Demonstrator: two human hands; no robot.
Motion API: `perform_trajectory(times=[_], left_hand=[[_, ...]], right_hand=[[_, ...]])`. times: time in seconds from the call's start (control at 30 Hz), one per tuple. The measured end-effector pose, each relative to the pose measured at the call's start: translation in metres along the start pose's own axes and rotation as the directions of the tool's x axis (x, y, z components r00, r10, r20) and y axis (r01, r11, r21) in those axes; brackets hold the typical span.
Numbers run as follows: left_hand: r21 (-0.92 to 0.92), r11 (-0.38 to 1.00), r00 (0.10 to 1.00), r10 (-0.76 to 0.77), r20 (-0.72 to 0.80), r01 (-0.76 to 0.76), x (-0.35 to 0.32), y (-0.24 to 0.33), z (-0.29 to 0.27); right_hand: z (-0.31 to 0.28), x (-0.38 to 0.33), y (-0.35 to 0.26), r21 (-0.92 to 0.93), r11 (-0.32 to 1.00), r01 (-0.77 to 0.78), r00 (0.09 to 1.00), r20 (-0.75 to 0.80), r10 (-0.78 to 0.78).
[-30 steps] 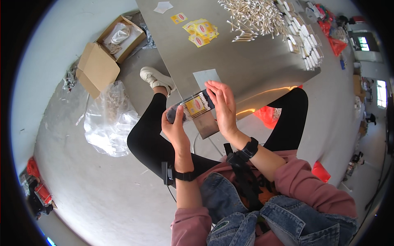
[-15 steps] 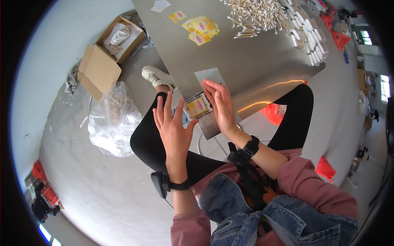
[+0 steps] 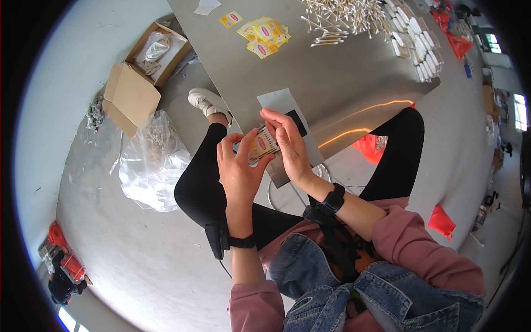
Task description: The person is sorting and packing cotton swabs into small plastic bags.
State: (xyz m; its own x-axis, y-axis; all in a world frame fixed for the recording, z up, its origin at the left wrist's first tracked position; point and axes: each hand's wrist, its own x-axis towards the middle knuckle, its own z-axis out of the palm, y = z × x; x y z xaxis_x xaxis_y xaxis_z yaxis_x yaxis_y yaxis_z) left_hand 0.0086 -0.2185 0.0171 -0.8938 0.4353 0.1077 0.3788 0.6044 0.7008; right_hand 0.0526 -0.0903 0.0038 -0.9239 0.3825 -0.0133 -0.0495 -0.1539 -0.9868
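A small yellow packet [image 3: 261,145] with a red mark and a striped clear end sits between both hands, above the person's lap and just off the near edge of the grey table [image 3: 354,72]. The left hand [image 3: 239,169] pinches its left and near side, thumb on the front, fingers half curled behind. The right hand [image 3: 289,145] lies along its right side, fingers straight and pressed together, fingertips at the packet's far corner. Each wrist wears a black band.

Just behind the hands, a grey sheet [image 3: 285,113] with a black patch lies on the table edge. Farther off on the table lie more yellow packets [image 3: 264,33], a heap of cotton swabs [image 3: 343,15] and rows of white sticks [image 3: 417,52] to the right.

On the floor to the left lie a clear plastic bag [image 3: 152,160] and, farther off, an open cardboard box [image 3: 141,72]. A white shoe [image 3: 206,102] rests near the table's left edge. Red bags [image 3: 371,146] lie under the table.
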Motion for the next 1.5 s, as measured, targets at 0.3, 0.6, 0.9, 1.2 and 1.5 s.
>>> perform_trajectory(times=[0.3, 0.6, 0.9, 1.2, 1.5], left_hand=[[0.024, 0.999, 1.0, 0.021, -0.007, -0.021, 0.0, 0.001, 0.001], [-0.923, 0.089, 0.597, -0.784, 0.166, 0.374, -0.018, -0.023, 0.033], [-0.89, 0.367, 0.548, -0.819, -0.17, 0.272, -0.021, -0.001, 0.057], [-0.934, 0.287, 0.522, -0.842, -0.139, 0.214, -0.019, 0.006, 0.064], [-0.923, 0.335, 0.497, -0.844, -0.204, 0.189, -0.017, 0.003, 0.071]], right_hand=[[-0.001, 0.0, 0.001, 0.072, 0.997, -0.039, 0.999, -0.007, 0.04], [-0.005, -0.001, -0.003, 0.153, 0.987, -0.054, 0.998, -0.033, 0.059], [0.003, -0.003, 0.001, 0.179, 0.983, -0.046, 0.998, -0.034, 0.053], [0.003, -0.005, 0.004, 0.086, 0.995, -0.04, 0.999, 0.029, 0.037], [0.001, -0.005, 0.007, 0.153, 0.988, 0.005, 0.997, -0.075, 0.007]])
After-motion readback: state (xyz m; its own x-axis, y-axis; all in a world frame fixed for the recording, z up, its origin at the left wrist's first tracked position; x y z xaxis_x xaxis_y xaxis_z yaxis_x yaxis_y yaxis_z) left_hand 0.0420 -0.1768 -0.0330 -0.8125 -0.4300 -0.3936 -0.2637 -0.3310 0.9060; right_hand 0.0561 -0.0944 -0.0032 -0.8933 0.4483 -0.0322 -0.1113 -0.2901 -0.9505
